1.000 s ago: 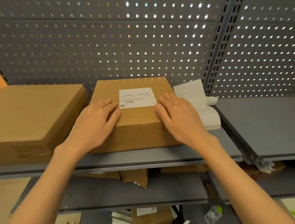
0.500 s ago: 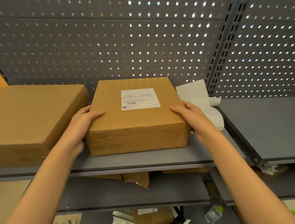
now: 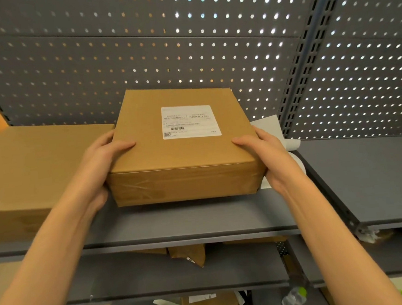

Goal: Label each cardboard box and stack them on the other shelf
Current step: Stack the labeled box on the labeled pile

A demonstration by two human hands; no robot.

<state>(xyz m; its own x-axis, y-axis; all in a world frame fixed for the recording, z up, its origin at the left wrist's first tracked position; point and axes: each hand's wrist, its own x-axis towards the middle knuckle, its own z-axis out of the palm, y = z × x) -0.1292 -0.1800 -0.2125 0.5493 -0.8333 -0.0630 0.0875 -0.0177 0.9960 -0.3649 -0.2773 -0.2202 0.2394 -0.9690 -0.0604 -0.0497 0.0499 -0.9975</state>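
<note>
The left hand point(image 3: 100, 167) and right hand point(image 3: 265, 157) grip the labelled box point(image 3: 183, 158) by its sides; the other shelf point(image 3: 370, 177) lies to the right of the box.

I hold a box point(image 3: 183, 153) between my hands, my left hand point(image 3: 100, 165) on its left side and my right hand point(image 3: 271, 156) on its right side, thumbs lying on its top. A label point(image 3: 190, 121) sits on the far half of the box top. The box is above a shelf point(image 3: 200, 222), whether touching it I cannot tell. To its left, a bigger box point(image 3: 33, 175) rests on the same shelf, just beside my left hand. Sheets of paper point(image 3: 269, 126) lie right of the box, behind my right hand. Further right is a second shelf point(image 3: 370, 175). A pegboard wall point(image 3: 139, 56) stands behind everything. Below are lower shelves point(image 3: 181, 276) with packages on them, and a plastic bottle point(image 3: 293, 299) lies near the bottom, to the right.
</note>
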